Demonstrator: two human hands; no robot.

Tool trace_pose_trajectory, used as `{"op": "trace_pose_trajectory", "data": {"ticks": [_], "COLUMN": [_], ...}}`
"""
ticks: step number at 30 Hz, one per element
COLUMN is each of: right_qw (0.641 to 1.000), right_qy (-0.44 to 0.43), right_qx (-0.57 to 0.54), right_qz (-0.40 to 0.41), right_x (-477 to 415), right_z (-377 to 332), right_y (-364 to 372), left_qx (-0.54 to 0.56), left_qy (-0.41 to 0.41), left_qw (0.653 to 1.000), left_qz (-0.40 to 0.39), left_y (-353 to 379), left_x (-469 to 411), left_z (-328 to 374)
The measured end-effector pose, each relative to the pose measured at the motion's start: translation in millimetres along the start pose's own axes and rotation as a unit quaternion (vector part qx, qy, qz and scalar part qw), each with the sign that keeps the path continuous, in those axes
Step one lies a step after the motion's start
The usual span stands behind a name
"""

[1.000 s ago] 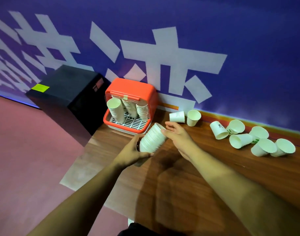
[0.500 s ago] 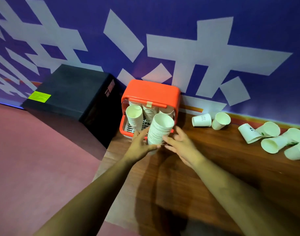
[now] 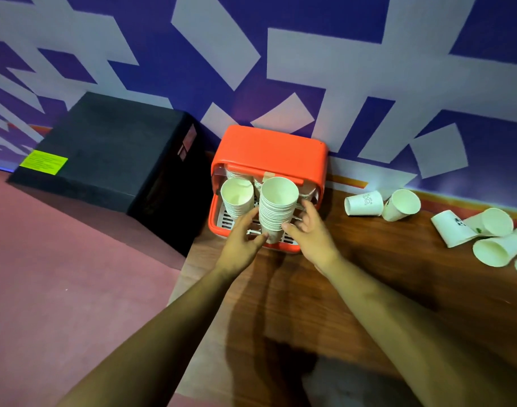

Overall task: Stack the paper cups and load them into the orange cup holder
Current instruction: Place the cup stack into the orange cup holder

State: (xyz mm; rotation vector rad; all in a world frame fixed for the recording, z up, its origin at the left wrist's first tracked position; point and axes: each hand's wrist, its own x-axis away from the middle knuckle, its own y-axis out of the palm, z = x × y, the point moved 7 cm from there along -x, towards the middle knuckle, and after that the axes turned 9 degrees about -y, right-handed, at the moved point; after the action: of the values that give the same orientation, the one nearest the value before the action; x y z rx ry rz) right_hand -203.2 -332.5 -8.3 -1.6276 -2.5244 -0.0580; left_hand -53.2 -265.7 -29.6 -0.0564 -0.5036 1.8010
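Observation:
A tall stack of white paper cups (image 3: 276, 208) stands upright at the open front of the orange cup holder (image 3: 269, 152), over its white grid floor. My left hand (image 3: 241, 240) grips the stack's base from the left. On the stack's right side my right hand (image 3: 308, 230) touches the cups with its fingers spread. Another stack of cups (image 3: 236, 199) sits inside the holder at the left, and more cups show behind, partly hidden.
Two loose cups (image 3: 364, 203) lie on the wooden table (image 3: 354, 289) right of the holder, and several more cups (image 3: 486, 239) lie at the far right. A black box (image 3: 113, 160) stands left of the holder. The purple wall runs close behind.
The stack went from tilted above the table to upright, and both hands carried it forward into the holder's front. The camera moved closer.

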Motion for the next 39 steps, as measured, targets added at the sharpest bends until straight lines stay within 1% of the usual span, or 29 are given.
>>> {"op": "trace_pose_trajectory", "data": {"ticks": [4,8,11,16,18,20,21,23,25,27,29,32,34,39], "right_qw": [1.000,0.996,0.996,0.995,0.994,0.991,0.989,0.987,0.987,0.986,0.986,0.984,0.984,0.983], "right_qy": [-0.004,-0.042,-0.027,0.000,-0.001,-0.009,-0.010,-0.014,-0.017,-0.010,-0.004,-0.004,-0.003,0.007], "right_qx": [0.009,0.076,0.086,0.092,0.108,0.134,0.145,0.159,0.163,0.166,0.168,0.177,0.176,0.181], "right_qz": [0.005,0.001,-0.001,-0.029,-0.025,-0.023,-0.020,-0.009,0.000,0.006,0.012,0.015,0.015,0.021], "right_x": [-5,-6,-7,-14,-19,-23,-25,-27,-27,-27,-27,-30,-32,-35], "right_z": [4,11,24,42,44,43,43,41,39,39,38,36,34,37], "right_y": [2,1,3,14,17,20,20,21,22,23,23,24,26,26], "left_qx": [0.023,0.062,0.065,0.039,0.026,-0.005,-0.024,-0.046,-0.055,-0.056,-0.048,-0.041,-0.022,0.021], "left_qy": [-0.004,-0.001,-0.034,-0.090,-0.114,-0.129,-0.140,-0.163,-0.167,-0.171,-0.157,-0.100,-0.074,-0.073], "left_qw": [1.000,0.998,0.997,0.991,0.988,0.988,0.988,0.985,0.980,0.976,0.980,0.992,0.995,0.995], "left_qz": [-0.002,-0.014,-0.022,-0.092,-0.101,-0.088,-0.066,0.015,0.091,0.124,0.112,0.071,0.058,0.062], "left_y": [-1,-3,-1,12,12,6,-1,-23,-45,-59,-62,-57,-55,-56], "left_x": [0,1,2,-3,-5,-8,-9,-12,-15,-20,-31,-46,-52,-56], "left_z": [0,0,-8,-23,-28,-36,-40,-49,-53,-56,-57,-50,-46,-39]}}
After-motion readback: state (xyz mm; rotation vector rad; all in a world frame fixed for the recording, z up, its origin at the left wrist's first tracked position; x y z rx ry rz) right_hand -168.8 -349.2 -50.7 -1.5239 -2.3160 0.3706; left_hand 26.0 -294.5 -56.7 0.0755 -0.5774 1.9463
